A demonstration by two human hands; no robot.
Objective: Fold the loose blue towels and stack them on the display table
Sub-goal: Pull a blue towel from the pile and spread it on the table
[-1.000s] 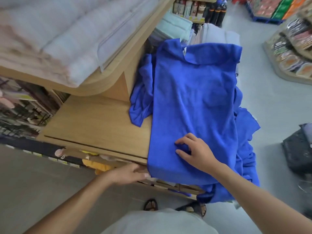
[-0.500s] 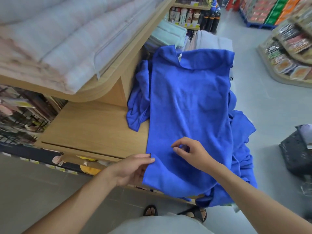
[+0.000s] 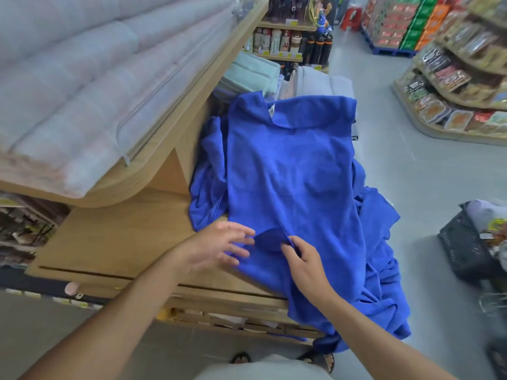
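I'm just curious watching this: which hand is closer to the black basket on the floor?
The right. The right hand pinches the blue towel, on the side toward the black basket; the left hand is farther off, at the towel's left edge.

Shop aisle around a stack of mint-green folded towels (image 3: 252, 74).
Just right of that stack lie grey folded towels (image 3: 326, 83). Behind it stands a shelf of bottles and flasks (image 3: 290, 42), with a red stool (image 3: 352, 17) and red and green cartons on a blue pallet (image 3: 397, 26) farther back to the right. Left of the stack, pale quilted bedding (image 3: 68, 86) lies behind a clear plastic lip (image 3: 170, 105). Well to the stack's right, across the grey floor (image 3: 425, 174), curved shelves hold packaged snacks (image 3: 461, 86). Nearer the camera on that same side sits a black basket (image 3: 466, 250).
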